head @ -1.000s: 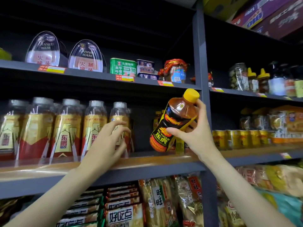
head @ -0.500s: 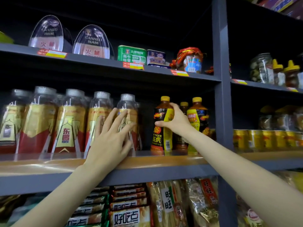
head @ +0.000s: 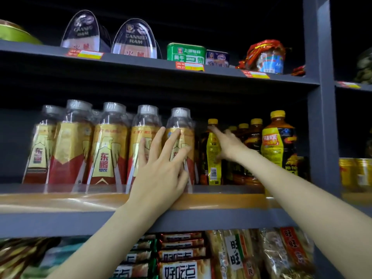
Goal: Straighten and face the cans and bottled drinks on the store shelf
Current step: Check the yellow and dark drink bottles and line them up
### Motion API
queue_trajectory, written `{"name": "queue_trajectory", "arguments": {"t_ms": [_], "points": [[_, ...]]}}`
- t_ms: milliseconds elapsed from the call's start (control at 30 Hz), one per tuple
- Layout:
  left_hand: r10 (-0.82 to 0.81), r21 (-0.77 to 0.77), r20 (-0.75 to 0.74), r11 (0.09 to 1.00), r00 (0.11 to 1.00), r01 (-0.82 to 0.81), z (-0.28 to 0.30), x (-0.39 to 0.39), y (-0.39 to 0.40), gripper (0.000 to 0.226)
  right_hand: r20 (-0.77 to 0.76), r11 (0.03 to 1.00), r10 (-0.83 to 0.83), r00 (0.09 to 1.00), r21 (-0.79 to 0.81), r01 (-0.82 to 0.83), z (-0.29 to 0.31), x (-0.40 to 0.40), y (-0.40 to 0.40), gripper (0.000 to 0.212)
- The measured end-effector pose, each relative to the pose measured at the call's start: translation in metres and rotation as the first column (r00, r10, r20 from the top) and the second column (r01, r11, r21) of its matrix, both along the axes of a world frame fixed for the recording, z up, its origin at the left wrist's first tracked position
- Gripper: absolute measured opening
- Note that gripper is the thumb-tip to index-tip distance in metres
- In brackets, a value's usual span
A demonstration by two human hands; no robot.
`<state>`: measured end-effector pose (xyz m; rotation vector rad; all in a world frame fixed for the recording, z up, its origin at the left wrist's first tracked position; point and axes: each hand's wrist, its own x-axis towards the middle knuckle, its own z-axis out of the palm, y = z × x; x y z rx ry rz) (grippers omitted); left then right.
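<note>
Reaching up to the middle shelf (head: 120, 200) with both arms, the person is working along the row of drinks at the centre of the frame. The left hand (head: 161, 174) is resting flat, fingers (head: 173, 137) spread wide, against the rightmost gold-and-red bottle (head: 181, 125), touching its label and gripping nothing; the heel of that hand is sitting on the shelf's front lip. The right hand (head: 229, 143) is stretching deeper in, right of centre, its fingers loosely open and blurred, and I cannot tell whether they are touching the dark yellow-capped bottle (head: 212, 158) just to their left or only passing behind it. It is closed around nothing that I can make out.

That bottle is standing upright, long axis vertical, with its barcode side turned outward rather than its front, so I judge it is the one needing a turn. It lies immediately left of the right hand's fingertips, between the two hands, and the right hand is plainly the nearer. More yellow-capped bottles (head: 255, 133) are queuing behind it, and a larger bottle (head: 278, 141) is standing forward at the right, beside the grey upright (head: 320, 97), label facing out.

The gold-and-red row at centre left is looking fairly even already. Canned ham tins (head: 132, 41) are sitting on the shelf above, untouched.
</note>
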<state>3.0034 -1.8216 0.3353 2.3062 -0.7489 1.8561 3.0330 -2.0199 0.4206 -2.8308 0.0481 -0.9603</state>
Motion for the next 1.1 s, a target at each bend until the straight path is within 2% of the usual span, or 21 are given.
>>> {"name": "queue_trajectory", "arguments": {"t_ms": [133, 200, 267, 333, 367, 400, 500, 567, 667, 767, 900, 967, 1100], "points": [[-0.009, -0.010, -0.005, 1.000, 1.000, 0.009, 0.000, 0.001, 0.000, 0.046, -0.024, 0.994, -0.104, 0.994, -0.034, 0.103, 0.001, 0.019, -0.001, 0.099], [-0.012, -0.012, -0.004, 1.000, 1.000, 0.012, 0.001, 0.000, 0.000, 0.046, 0.046, 0.990, -0.112, 0.993, -0.077, 0.115, 0.001, 0.009, -0.001, 0.091], [-0.006, -0.008, 0.004, 1.000, 1.000, 0.006, 0.000, 0.001, -0.001, 0.046, 0.251, 0.977, -0.080, 0.965, -0.173, 0.126, -0.004, -0.018, -0.003, 0.077], [0.009, -0.006, 0.006, 1.000, 1.000, -0.009, -0.001, 0.001, -0.002, 0.045, 0.521, 0.938, -0.028, 0.853, -0.281, 0.203, -0.012, -0.051, -0.013, 0.066], [0.024, -0.003, 0.006, 1.000, 1.000, -0.024, 0.000, 0.000, -0.002, 0.044, 0.592, 0.923, -0.042, 0.805, -0.285, 0.258, -0.016, -0.067, -0.021, 0.065], [0.038, 0.001, 0.004, 0.999, 0.999, -0.038, 0.000, -0.001, -0.003, 0.044, 0.599, 0.914, -0.107, 0.794, -0.255, 0.316, -0.019, -0.078, -0.030, 0.067], [0.038, 0.009, -0.009, 0.999, 0.999, -0.037, 0.000, -0.003, -0.004, 0.045, 0.403, 0.854, -0.361, 0.841, -0.219, 0.472, -0.027, -0.093, -0.049, 0.086], [0.040, 0.016, -0.019, 0.999, 0.999, -0.040, -0.001, -0.004, -0.003, 0.045, 0.367, 0.846, -0.393, 0.843, -0.214, 0.488, -0.030, -0.094, -0.050, 0.088], [0.042, 0.016, -0.019, 0.999, 0.999, -0.042, -0.001, -0.005, -0.003, 0.046, 0.378, 0.905, -0.334, 0.864, -0.127, 0.406, -0.026, -0.101, -0.048, 0.077], [0.031, 0.013, -0.021, 0.999, 0.999, -0.031, -0.001, -0.005, -0.002, 0.046, 0.387, 0.973, -0.208, 0.898, -0.013, 0.231, -0.022, -0.105, -0.046, 0.074], [0.031, 0.018, -0.027, 0.999, 0.999, -0.031, 0.000, -0.005, -0.003, 0.046, 0.373, 1.000, 0.014, 0.928, -0.011, -0.011, -0.022, -0.087, -0.025, 0.073], [0.029, 0.017, -0.029, 0.999, 0.999, -0.029, -0.001, -0.004, -0.003, 0.046, 0.344, 0.998, 0.059, 0.937, -0.031, -0.052, -0.022, -0.067, -0.015, 0.072], [0.017, 0.004, -0.022, 1.000, 1.000, -0.017, -0.003, -0.003, -0.002, 0.045, 0.242, 0.999, 0.034, 0.970, -0.008, -0.034, -0.020, -0.033, -0.006, 0.076]]}}
